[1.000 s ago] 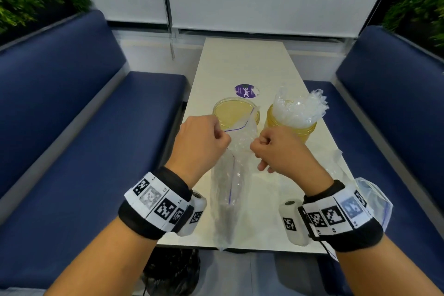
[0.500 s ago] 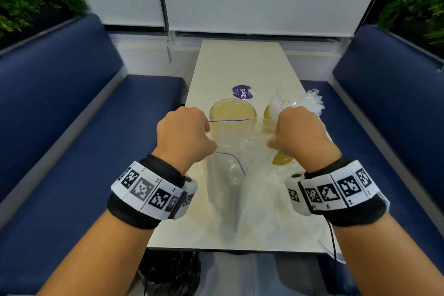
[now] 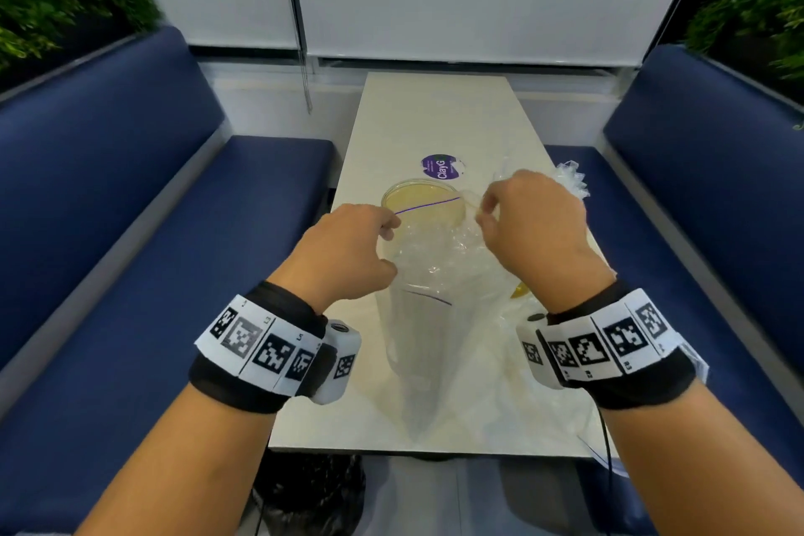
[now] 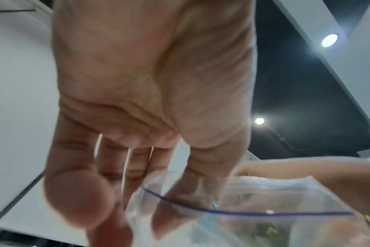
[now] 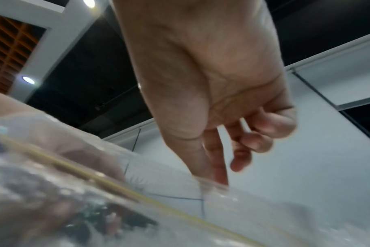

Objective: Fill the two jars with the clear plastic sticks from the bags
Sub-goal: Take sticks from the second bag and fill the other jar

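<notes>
— Hands first: what are they doing?

— Both are holding one clear zip bag (image 3: 428, 296) up over the near half of the table (image 3: 439, 118). The left hand (image 3: 348, 252) is pinching the left end of the bag's mouth between thumb and fingers (image 4: 78, 195), right by the blue zip line (image 4: 254, 213). The right hand (image 3: 537, 226) is pinching the right end with thumb and forefinger, its other fingers curling loosely.

— So the mouth is being pulled wide?

— It is standing open, with one blue line stretching between the hands and the other sagging lower on the near side.

— Where are the jars sitting?

— One yellowish jar (image 3: 420, 205) is standing near the table's middle, just behind the open mouth, toward the left edge. The second jar (image 3: 520, 289) is mostly hiding behind the right hand near the right edge; only a yellow sliver is showing, with crinkled clear plastic (image 3: 572, 183) poking up above the knuckles.

— And the sticks?

— Too clear and blurred to be picking out inside the bag.

— Anything else lying there?

— A purple sticker (image 3: 441, 168) is lying beyond the jars, and more clear plastic sheet (image 3: 544, 418) is lying at the near right corner.
</notes>
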